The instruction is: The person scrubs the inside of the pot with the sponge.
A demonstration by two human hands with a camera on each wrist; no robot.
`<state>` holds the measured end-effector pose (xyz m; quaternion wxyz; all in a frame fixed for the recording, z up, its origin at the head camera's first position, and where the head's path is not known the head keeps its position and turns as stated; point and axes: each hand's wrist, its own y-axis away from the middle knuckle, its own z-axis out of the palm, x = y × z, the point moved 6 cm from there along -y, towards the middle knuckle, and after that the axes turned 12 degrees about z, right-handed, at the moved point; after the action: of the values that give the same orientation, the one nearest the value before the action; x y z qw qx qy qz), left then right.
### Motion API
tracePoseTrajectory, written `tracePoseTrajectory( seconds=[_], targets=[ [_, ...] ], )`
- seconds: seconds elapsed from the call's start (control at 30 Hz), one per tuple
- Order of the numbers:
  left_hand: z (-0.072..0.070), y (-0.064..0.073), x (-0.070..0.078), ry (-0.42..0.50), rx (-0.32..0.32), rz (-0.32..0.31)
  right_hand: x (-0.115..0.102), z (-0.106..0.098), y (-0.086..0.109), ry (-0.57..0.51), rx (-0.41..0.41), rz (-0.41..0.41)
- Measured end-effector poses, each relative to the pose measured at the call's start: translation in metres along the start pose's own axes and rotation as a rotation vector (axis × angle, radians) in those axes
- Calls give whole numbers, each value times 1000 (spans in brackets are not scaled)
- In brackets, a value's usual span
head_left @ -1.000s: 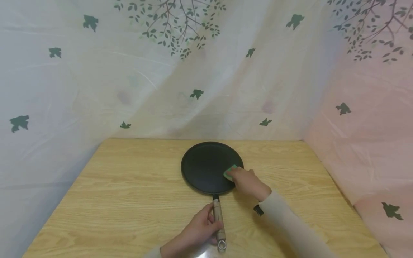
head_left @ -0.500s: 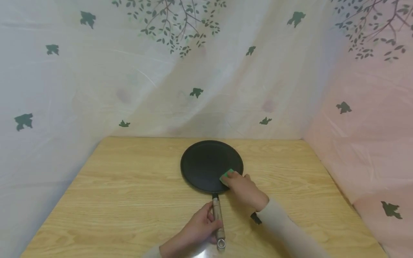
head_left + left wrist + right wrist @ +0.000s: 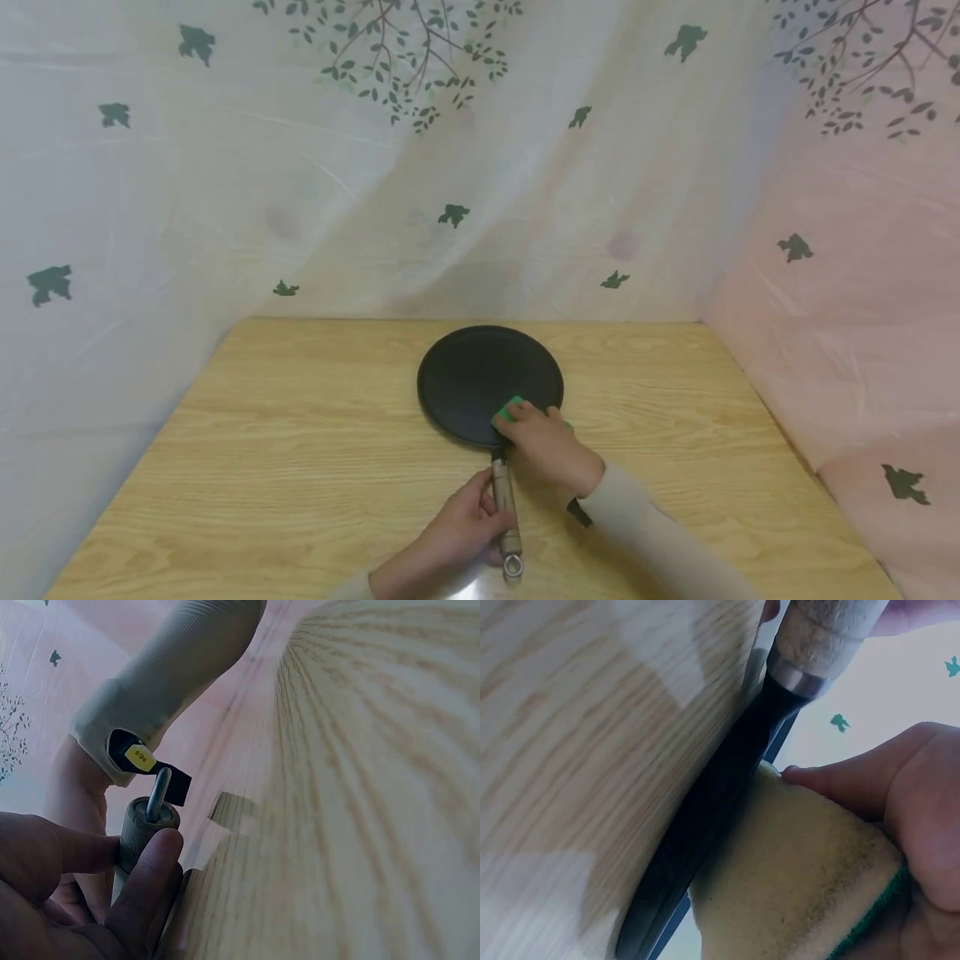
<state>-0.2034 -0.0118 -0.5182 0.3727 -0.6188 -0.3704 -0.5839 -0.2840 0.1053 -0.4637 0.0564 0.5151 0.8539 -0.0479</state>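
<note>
A round black flat pan (image 3: 480, 375) lies on the wooden table, its wood-look handle (image 3: 506, 492) pointing toward me. My left hand (image 3: 468, 525) grips that handle, thumb over the top; the left wrist view shows fingers around it below the metal hanging ring (image 3: 159, 793). My right hand (image 3: 551, 446) holds a sponge (image 3: 512, 410) against the pan's near right edge, close to where the handle joins. In the right wrist view the sponge (image 3: 795, 862) shows a yellow foam body with dark specks and a green scouring side, bent over the pan's rim.
The light wooden table (image 3: 300, 442) extends on both sides of the pan. A pale curtain (image 3: 360, 208) printed with birds and branches hangs behind it, with a pinkish side (image 3: 862, 333) on the right. A black strap (image 3: 579, 512) sits at the right wrist.
My right hand has slid the sponge left and toward me along the pan's near right edge, toward the handle joint. The left hand keeps its grip on the handle.
</note>
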Motion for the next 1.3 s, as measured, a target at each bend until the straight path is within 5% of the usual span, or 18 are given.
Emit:
tracePoseTrajectory(
  seconds=[0.2,0.63,1.3],
  targets=[
    [0,1,2,24,-3,19,-10,4,-12,-3,30,-39],
    [1,1,2,21,-16,15,-28,10,-49,29,-51,-53],
    [2,2,2,19,35,2,-23,18,-104,37,-120,-25]
  ],
)
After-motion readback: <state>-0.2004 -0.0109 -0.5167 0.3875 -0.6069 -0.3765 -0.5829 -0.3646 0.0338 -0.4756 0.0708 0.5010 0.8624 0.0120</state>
